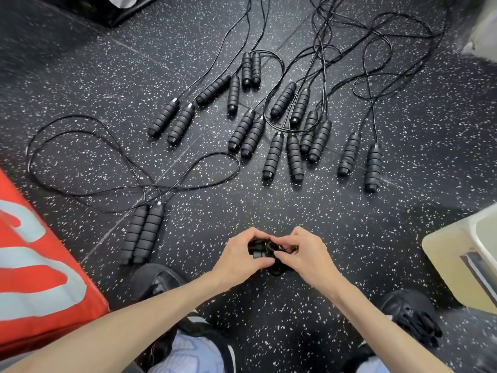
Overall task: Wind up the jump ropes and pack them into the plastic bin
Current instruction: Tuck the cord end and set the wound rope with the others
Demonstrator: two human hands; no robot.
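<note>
Both hands meet low in the middle of the head view over a black jump rope bundle (265, 250). My left hand (239, 258) grips its paired handles while my right hand (301, 254) pinches the coiled cord wound around them. Most of the bundle is hidden by my fingers. A loose rope with two ribbed black handles (142, 234) lies to the left, its cord (80, 146) looping over the floor. Several more black-handled ropes (271, 130) lie spread beyond my hands, cords trailing away. The pale plastic bin (457, 251) stands at the right edge.
A red mat with white lettering (35, 278) fills the lower left. My black shoes (153, 281) and knees sit at the bottom, and a black glove (419, 324) lies by the bin. The floor is black speckled rubber (269, 197).
</note>
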